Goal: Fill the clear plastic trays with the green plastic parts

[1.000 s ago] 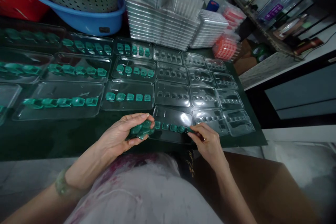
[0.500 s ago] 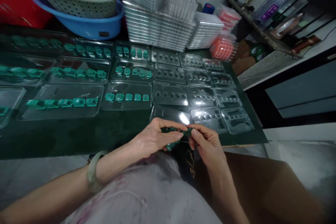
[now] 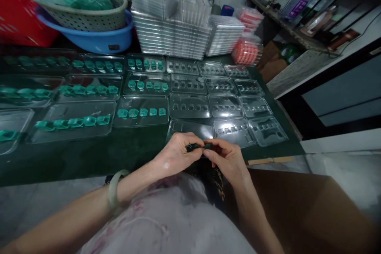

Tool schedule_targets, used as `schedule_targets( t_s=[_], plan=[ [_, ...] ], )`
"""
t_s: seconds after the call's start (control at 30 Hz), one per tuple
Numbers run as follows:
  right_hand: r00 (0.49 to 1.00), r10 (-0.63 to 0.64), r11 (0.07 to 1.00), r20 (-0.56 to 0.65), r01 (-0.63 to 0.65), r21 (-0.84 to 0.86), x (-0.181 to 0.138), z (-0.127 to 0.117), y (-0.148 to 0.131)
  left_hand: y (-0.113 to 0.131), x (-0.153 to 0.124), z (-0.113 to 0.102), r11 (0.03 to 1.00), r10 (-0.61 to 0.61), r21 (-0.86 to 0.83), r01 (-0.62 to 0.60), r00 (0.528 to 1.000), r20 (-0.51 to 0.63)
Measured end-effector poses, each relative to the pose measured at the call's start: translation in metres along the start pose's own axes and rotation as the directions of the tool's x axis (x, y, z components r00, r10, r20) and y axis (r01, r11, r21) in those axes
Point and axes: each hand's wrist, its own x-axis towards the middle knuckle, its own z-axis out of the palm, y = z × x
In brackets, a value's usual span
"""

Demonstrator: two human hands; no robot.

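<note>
At the table's front edge, my left hand (image 3: 178, 154) is closed on a small dark green plastic piece (image 3: 193, 147), partly hidden by the fingers. Fingertip to fingertip with it, my right hand (image 3: 228, 158) pinches another bit of green plastic (image 3: 208, 146); whether the two bits are joined I cannot tell. Just beyond the hands lies a clear plastic tray (image 3: 190, 127). To the left, a clear tray (image 3: 143, 122) carries a row of several translucent green pieces (image 3: 143, 112). On the right, a clear tray (image 3: 233, 137) shows a row of moulded hollows without green pieces.
Tall stacks of clear trays (image 3: 172, 39) rise at the back. A blue basin (image 3: 92, 39) holds a pale basket (image 3: 86, 18) with bagged green pieces. Packs of red items (image 3: 247, 52) stand at the back right. A shelf (image 3: 285, 24) and a brown box (image 3: 291, 202) flank the right side.
Both hands stay together and have shifted slightly; the right hand has turned inward. Less green now shows below the left fingers. The camera view has tilted a little.
</note>
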Motion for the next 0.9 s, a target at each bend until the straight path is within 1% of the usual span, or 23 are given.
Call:
schedule_targets(
  t_s=[0.07, 0.13, 0.23, 0.27, 0.33, 0.4, 0.47, 0.53, 0.6, 0.63, 0.67, 0.7, 0.73, 0.8, 0.83, 0.9],
  plan=[
    [0.999, -0.031, 0.999, 0.029, 0.032, -0.036, -0.002, 0.0, 0.0, 0.0, 0.001, -0.001, 0.999, -0.024, -0.023, 0.024, 1.0, 0.01],
    [0.995, -0.097, 0.988, 0.03, 0.1, -0.117, -0.004, 0.002, 0.0, -0.002, 0.001, -0.001, 0.995, -0.089, -0.047, 0.089, 0.996, -0.004],
    [0.976, -0.217, 0.928, -0.025, 0.199, -0.314, -0.006, 0.009, 0.0, -0.007, 0.003, 0.001, 0.974, -0.223, -0.049, 0.221, 0.974, -0.041],
    [0.97, -0.239, 0.908, -0.04, 0.209, -0.364, -0.006, 0.011, 0.0, -0.008, 0.003, 0.001, 0.971, -0.236, -0.042, 0.234, 0.971, -0.048],
    [0.967, -0.249, 0.885, -0.054, 0.204, -0.42, -0.006, 0.015, -0.001, -0.011, 0.002, 0.002, 0.983, -0.186, -0.023, 0.185, 0.98, -0.064],
    [0.971, -0.233, 0.881, -0.046, 0.191, -0.432, -0.005, 0.016, -0.001, -0.012, 0.002, 0.001, 0.997, -0.078, 0.017, 0.079, 0.994, -0.079],
    [0.976, -0.216, 0.89, -0.029, 0.184, -0.418, -0.004, 0.016, -0.002, -0.011, 0.002, 0.0, 0.998, -0.001, 0.064, 0.006, 0.997, -0.078],
    [0.981, -0.196, 0.908, -0.01, 0.177, -0.38, -0.004, 0.013, -0.003, -0.01, 0.003, -0.001, 0.996, 0.036, 0.09, -0.029, 0.997, -0.073],
    [0.986, -0.164, 0.936, 0.003, 0.157, -0.317, -0.005, 0.011, -0.004, -0.009, 0.005, -0.002, 0.997, 0.042, 0.073, -0.036, 0.995, -0.087],
    [0.99, -0.143, 0.953, 0.012, 0.141, -0.267, -0.005, 0.009, -0.004, -0.009, 0.007, -0.002, 0.999, 0.018, 0.041, -0.014, 0.995, -0.099],
    [0.992, -0.121, 0.971, 0.023, 0.123, -0.206, -0.005, 0.008, -0.003, -0.008, 0.008, -0.002, 0.999, -0.034, -0.009, 0.034, 0.994, -0.103],
    [0.994, -0.104, 0.984, 0.03, 0.108, -0.142, -0.005, 0.008, -0.002, -0.008, 0.009, -0.002, 0.991, -0.116, -0.075, 0.11, 0.989, -0.092],
    [0.995, -0.098, 0.991, 0.027, 0.1, -0.087, -0.005, 0.007, -0.001, -0.008, 0.01, -0.001, 0.967, -0.216, -0.153, 0.203, 0.974, -0.067],
    [0.993, -0.118, 0.993, -0.019, 0.117, -0.03, -0.005, 0.008, 0.002, -0.007, 0.011, 0.0, 0.87, -0.401, -0.309, 0.383, 0.916, 0.007],
    [0.989, -0.137, 0.99, -0.061, 0.136, -0.029, -0.005, 0.009, 0.003, -0.006, 0.011, 0.001, 0.813, -0.464, -0.378, 0.444, 0.885, 0.04],
    [0.972, -0.179, 0.984, -0.15, 0.174, -0.045, -0.004, 0.011, 0.003, -0.006, 0.011, 0.002, 0.713, -0.534, -0.489, 0.502, 0.841, 0.085]
  ],
)
